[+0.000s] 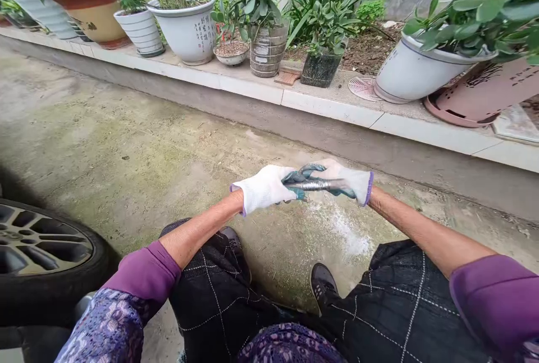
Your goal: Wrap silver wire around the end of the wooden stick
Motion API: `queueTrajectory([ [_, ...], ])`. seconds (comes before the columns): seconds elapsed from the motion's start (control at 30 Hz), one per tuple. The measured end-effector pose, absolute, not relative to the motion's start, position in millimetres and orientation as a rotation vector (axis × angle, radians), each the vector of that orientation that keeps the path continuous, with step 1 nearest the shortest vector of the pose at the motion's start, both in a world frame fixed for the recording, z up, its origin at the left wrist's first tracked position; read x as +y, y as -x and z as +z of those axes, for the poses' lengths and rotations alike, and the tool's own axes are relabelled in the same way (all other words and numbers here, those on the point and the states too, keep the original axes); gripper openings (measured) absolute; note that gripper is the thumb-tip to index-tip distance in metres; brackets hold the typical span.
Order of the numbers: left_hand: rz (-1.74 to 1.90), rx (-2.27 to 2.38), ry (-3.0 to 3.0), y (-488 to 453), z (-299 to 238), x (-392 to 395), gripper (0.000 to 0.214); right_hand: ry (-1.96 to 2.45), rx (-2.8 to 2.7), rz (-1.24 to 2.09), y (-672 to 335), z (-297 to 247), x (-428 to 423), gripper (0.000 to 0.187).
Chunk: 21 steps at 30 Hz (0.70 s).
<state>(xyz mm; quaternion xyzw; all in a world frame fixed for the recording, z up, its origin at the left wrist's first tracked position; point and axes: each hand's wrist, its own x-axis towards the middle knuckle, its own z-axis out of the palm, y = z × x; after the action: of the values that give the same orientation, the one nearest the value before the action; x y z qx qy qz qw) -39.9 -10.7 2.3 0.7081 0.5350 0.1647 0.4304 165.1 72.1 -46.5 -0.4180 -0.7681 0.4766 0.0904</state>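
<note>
Both my hands wear white knit gloves with dark green palms and purple cuffs. My left hand (266, 187) and my right hand (342, 180) meet in front of me, above my knees, both closed around a short grey metal rod (314, 185) that lies level between them. The rod's ends are hidden inside the gloves, so I cannot name the tool. Below the hands are my dark checked trousers and black shoes (322, 283) on the concrete ground.
A car wheel (40, 250) stands at my left on the concrete. Ahead runs a low tiled ledge (328, 109) lined with potted plants: a white pot (188, 31), a tipped white pot (410, 73) and a pink one (480, 96). A pale wet patch (347, 234) marks the ground.
</note>
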Motion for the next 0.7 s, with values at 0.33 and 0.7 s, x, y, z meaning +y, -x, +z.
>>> queueTrajectory([
  [0.33,-0.012,1.678,-2.375,47.8,-22.6,-1.2,0.024,1.182,-2.553,0.915,-166.3,-34.5,27.2,0.021],
  [0.7,0.502,1.155,-1.391,49.4,-4.7,-19.6,0.023,1.110,-2.491,1.060,-180.3,-60.8,35.2,0.026],
])
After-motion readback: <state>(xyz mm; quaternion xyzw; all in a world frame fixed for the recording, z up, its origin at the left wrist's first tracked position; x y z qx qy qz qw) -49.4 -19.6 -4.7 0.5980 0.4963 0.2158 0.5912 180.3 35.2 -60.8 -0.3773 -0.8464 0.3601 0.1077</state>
